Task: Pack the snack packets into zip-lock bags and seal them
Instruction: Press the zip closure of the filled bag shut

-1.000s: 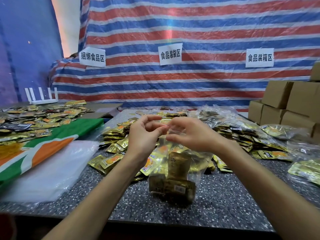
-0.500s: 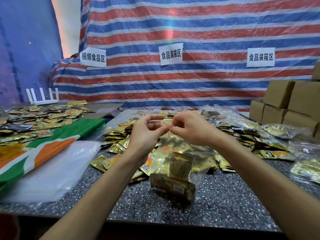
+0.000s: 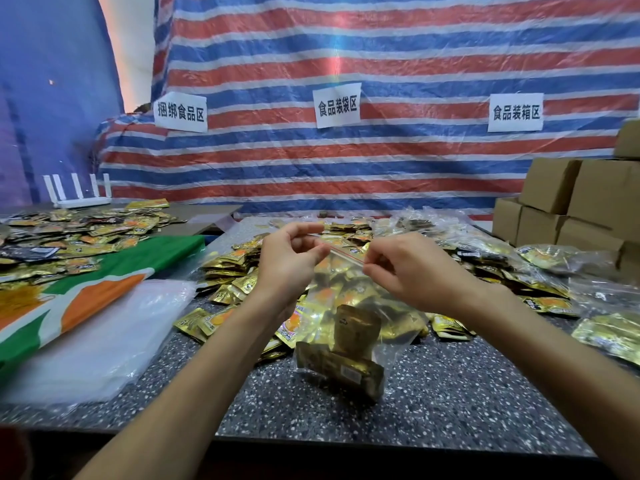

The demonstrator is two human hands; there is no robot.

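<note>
Packing workshop: snack packets (image 3: pixel 235 268), cartons (image 3: pixel 550 185), signs (image 3: pixel 337 105)

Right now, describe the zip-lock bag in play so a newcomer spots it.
On the speckled table, look near the front edge, before the heap of loose gold snack packets. The zip-lock bag stands upright, its red-lined top pinched by the left hand and right hand; other filled bags lie untouched at the right.
</note>
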